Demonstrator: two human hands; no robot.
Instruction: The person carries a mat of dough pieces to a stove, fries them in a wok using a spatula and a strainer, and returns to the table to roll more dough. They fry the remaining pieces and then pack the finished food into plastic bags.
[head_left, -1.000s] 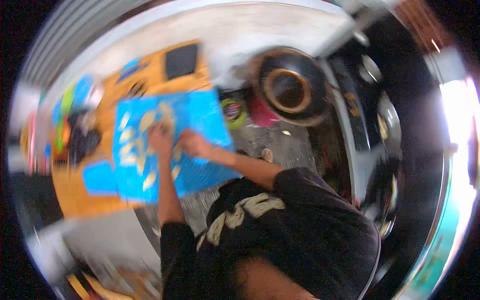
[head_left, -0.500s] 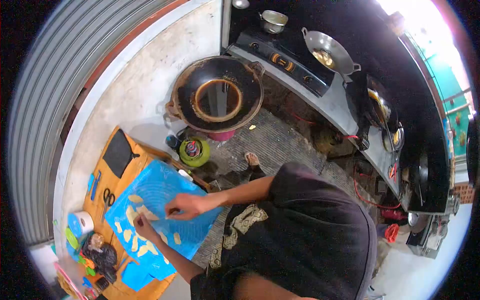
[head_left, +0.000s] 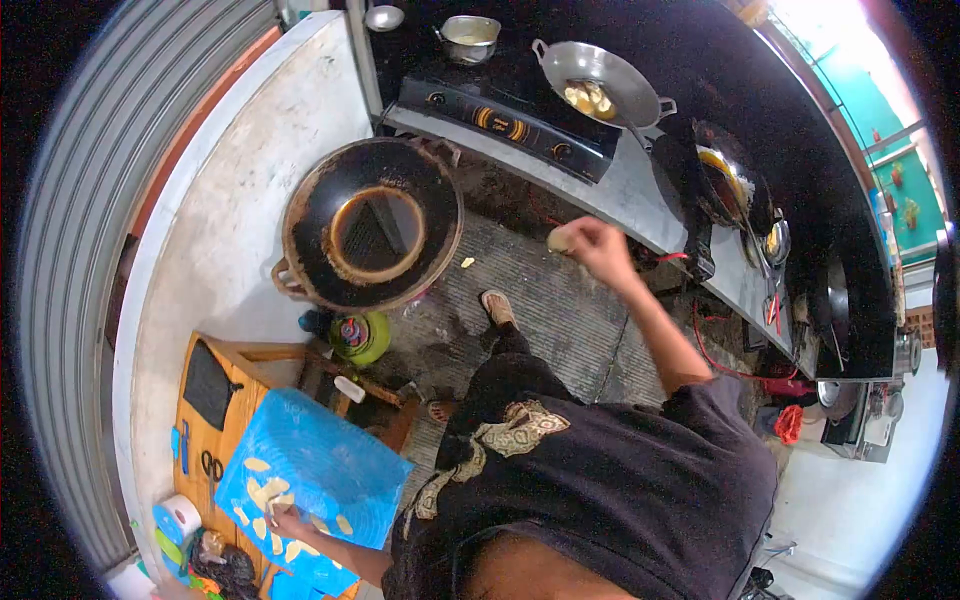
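Head view: I'm looking straight down over a black shirt, and the right hand point(head_left: 598, 248) is stretched out ahead, fingers pinched together on a small pale dough piece point(head_left: 560, 240) that pokes out to the left of the knuckles. That piece sits in the air between the big black wok point(head_left: 370, 235) on the floor burner and the grey counter edge point(head_left: 640, 200); the wok lies to the hand's left, and the smaller steel wok point(head_left: 598, 85) on the black stove point(head_left: 500, 120), with yellowish pieces in it, lies up and ahead. The right hand is plainly the nearer one to both pans. I can't make out the dough piece's long axis; it reads as a small rounded lump. The big wok is round, dark and matte, with a brownish ring of oil in its middle and a handle lug at the lower left rim. Down at the bottom left, the left hand point(head_left: 290, 520) rests on the blue mat point(head_left: 330, 460), fingers curled down among flat, pale, leaf-shaped dough pieces point(head_left: 262, 492); whether it grips one I cannot tell. The mat is glossy with fine printed lines and lies over an orange wooden table point(head_left: 195, 440). A green gas canister point(head_left: 358, 335) stands just below the big wok, and one sandalled foot point(head_left: 497, 306) is planted on the ribbed grey floor mat point(head_left: 560, 310).
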